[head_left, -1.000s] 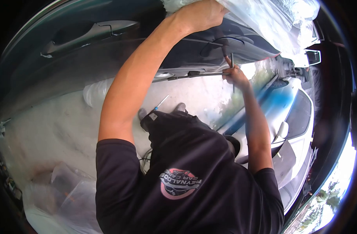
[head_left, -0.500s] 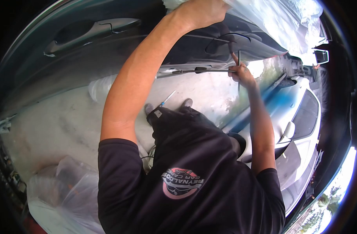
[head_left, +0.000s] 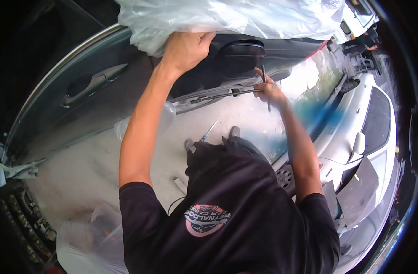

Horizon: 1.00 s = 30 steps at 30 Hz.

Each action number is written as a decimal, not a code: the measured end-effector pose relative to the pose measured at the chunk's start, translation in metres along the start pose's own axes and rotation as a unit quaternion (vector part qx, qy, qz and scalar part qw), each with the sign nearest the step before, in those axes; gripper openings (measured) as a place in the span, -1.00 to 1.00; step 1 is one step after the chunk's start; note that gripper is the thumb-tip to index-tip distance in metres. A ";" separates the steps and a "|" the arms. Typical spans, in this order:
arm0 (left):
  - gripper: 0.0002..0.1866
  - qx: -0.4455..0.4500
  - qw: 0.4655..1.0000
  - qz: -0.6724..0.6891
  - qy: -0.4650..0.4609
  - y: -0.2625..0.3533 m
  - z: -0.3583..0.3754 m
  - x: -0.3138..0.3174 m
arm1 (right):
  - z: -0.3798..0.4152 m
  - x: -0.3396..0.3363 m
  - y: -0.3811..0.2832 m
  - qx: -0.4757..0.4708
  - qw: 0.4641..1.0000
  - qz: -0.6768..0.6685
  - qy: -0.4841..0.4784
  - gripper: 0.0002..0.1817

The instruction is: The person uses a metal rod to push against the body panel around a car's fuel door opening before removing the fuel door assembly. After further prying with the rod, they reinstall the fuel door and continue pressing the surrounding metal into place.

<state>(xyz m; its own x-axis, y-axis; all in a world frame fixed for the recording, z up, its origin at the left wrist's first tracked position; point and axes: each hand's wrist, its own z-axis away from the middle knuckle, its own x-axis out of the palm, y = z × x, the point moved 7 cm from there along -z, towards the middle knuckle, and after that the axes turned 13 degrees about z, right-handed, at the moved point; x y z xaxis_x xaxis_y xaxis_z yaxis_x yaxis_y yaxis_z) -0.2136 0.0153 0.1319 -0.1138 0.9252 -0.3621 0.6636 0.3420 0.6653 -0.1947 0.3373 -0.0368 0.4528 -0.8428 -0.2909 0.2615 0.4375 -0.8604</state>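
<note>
My left hand [head_left: 187, 49] is closed at the lower edge of a translucent plastic sheet [head_left: 236, 18] draped over a dark car [head_left: 122, 91]; the sheet partly hides its fingertips. My right hand [head_left: 269, 92] is wrapped around the crossbar of a T-handled metal rod [head_left: 231, 94], one finger stretched along it. The rod runs left, low along the car's side, its far end near the sill. Between my hands, a dark, curved-edge flap or recess [head_left: 241, 49] shows on the body panel. Left of my left arm is the car's door handle [head_left: 92, 84].
A thin tool with a blue part [head_left: 210, 131] lies on the concrete floor [head_left: 81, 169] by my feet. To the right stands a silver car [head_left: 350, 123], with blue paint haze beside it. Crumpled clear plastic [head_left: 92, 237] lies at lower left. Another person's arm [head_left: 371, 45] shows far right.
The view has shifted, showing more of the plastic sheet. My left hand now appears lower, beneath the sheet's edge. My right hand still grips the T-handled rod, which now slants slightly.
</note>
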 end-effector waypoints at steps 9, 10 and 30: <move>-0.70 -0.120 0.975 -0.128 -0.136 0.050 0.008 0.140 | 0.030 -0.027 0.034 -0.073 0.987 0.111 -0.088 -0.43; -0.70 -0.126 0.970 -0.140 -0.152 0.052 0.014 0.149 | 0.038 -0.037 0.045 -0.075 0.989 0.091 -0.094 -0.43; -0.75 -0.357 0.826 -0.422 -0.106 0.089 0.045 0.125 | -0.003 -0.140 0.015 -0.362 0.931 0.037 0.036 -0.75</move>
<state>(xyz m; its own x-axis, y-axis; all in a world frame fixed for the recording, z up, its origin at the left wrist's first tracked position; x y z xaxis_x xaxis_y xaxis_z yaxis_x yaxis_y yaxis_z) -0.1353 0.1544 0.1163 -0.1303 0.2829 -0.9503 -0.2010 0.9310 0.3047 -0.2571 0.4603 -0.0101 0.3816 -0.8492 -0.3650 -0.4232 0.1905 -0.8858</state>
